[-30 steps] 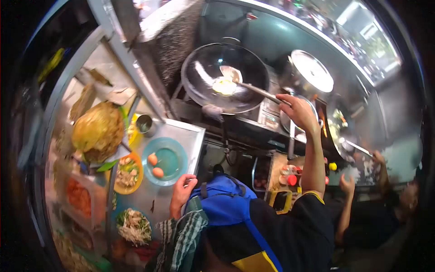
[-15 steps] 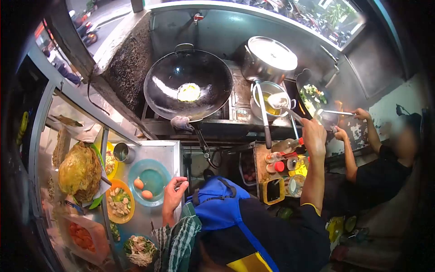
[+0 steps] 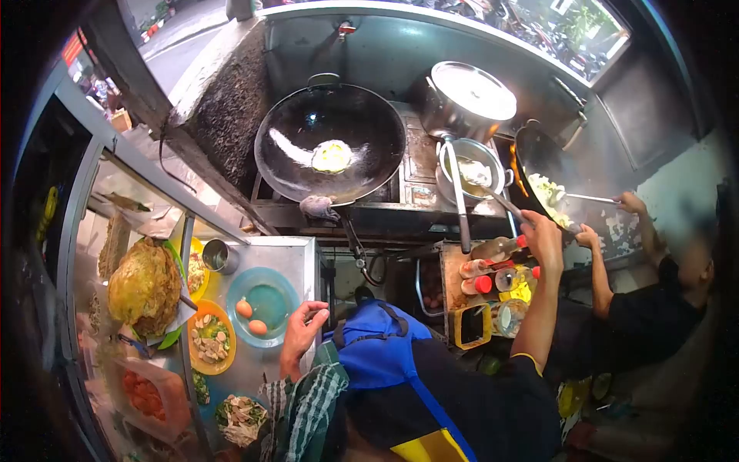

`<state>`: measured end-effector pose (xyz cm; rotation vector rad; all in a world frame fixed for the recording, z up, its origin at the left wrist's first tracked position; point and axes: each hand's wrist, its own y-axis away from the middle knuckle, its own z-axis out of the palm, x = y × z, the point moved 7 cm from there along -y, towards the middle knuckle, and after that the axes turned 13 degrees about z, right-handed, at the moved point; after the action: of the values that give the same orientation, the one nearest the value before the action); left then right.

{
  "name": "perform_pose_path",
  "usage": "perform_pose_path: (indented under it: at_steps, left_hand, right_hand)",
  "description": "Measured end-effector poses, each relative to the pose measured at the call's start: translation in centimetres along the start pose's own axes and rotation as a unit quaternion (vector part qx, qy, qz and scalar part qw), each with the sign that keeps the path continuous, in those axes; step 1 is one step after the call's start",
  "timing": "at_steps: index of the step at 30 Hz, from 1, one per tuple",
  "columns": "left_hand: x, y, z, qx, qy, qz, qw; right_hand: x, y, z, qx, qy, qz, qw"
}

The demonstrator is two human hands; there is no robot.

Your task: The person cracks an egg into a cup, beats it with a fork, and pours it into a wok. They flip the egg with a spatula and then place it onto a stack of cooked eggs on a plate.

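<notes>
My right hand (image 3: 543, 242) is closed around the handle of a metal ladle (image 3: 504, 203). The ladle's bowl is down in a small pot (image 3: 441, 181) of yellowish liquid on the stove. A second long-handled utensil (image 3: 459, 204) lies across that pot's rim. To the left, an egg (image 3: 332, 155) is frying in the middle of a large black wok (image 3: 281, 127). My left hand (image 3: 302, 336) hangs near the counter edge, fingers loosely bent and holding nothing. Beside it, a blue plate (image 3: 285, 289) carries two whole eggs (image 3: 251, 317).
A lidded steel pot (image 3: 469, 100) stands behind the small pot. At right, a co-worker's hands (image 3: 612, 219) handle another wok (image 3: 535, 150) over flame. Bottles and jars (image 3: 493, 269) crowd a side shelf. Left, yellow plates (image 3: 202, 368), a metal cup (image 3: 220, 256) and a glass case.
My right hand has lowered the ladle's bowl into the small pot. The co-worker's wok has tilted up, its food shifting. The whole view has swung slightly; my left hand stays by the counter.
</notes>
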<state>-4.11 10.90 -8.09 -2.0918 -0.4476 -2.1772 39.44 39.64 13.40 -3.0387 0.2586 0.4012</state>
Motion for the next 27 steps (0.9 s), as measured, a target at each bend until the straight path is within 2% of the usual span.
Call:
perform_pose_path:
  at_steps: [3,4,5,7,8,11,12,13,16,17,19,23,25,27]
  left_hand:
    - [0.1,0.2,-0.2,-0.004,0.029,-0.018,0.999]
    - [0.4,0.3,-0.2,-0.002,0.038,-0.012,0.999]
    - [0.3,0.3,-0.4,0.010,0.039,-0.013,0.999]
    - [0.2,0.3,-0.6,0.004,0.026,0.005,1.000]
    - [0.1,0.4,-0.7,0.009,0.024,0.007,1.000]
    - [-0.2,0.7,-0.8,0.022,0.033,0.015,0.999]
    - [-0.3,0.9,-0.8,0.022,0.037,0.011,0.999]
    - [-0.4,1.3,-1.0,0.033,0.036,0.010,0.999]
    - [-0.7,1.9,-0.9,0.039,0.035,0.002,0.999]
    - [-0.8,2.2,-1.1,0.047,0.034,0.005,0.998]
    - [-1.0,2.7,-1.4,0.061,0.030,-0.008,0.998]
    - [-0.8,3.6,-2.2,0.093,0.022,0.003,0.995]
    - [-1.5,4.0,-2.7,0.111,0.025,0.015,0.993]
    - [-0.6,4.5,-2.7,0.119,0.014,0.027,0.992]
  right_hand:
    - [-0.1,0.4,-1.6,0.038,-0.043,-0.059,0.997]
    - [-0.5,1.0,-2.6,0.026,-0.028,-0.017,0.999]
    - [0.2,0.6,-2.5,0.069,-0.037,-0.083,0.993]
    - [-1.7,1.3,-4.0,0.090,-0.034,-0.112,0.989]
    - [-3.1,2.5,-4.8,0.154,-0.060,-0.202,0.965]
    - [-7.3,2.5,-4.9,0.118,-0.013,-0.202,0.972]
    - [-9.2,2.5,-4.6,0.079,-0.006,-0.183,0.980]
    - [-10.4,2.5,-3.9,0.103,-0.046,-0.257,0.960]
    - [-15.1,1.7,-0.1,0.011,-0.001,-0.232,0.973]
    - [-15.9,0.7,2.0,0.001,0.003,-0.267,0.964]
    - [-18.4,0.4,4.6,-0.002,-0.012,-0.336,0.942]
    - [-22.7,0.8,6.1,0.014,0.043,-0.383,0.923]
    - [-24.5,1.2,5.7,0.068,0.158,-0.411,0.895]
    - [-25.6,1.4,5.0,0.081,0.185,-0.422,0.884]
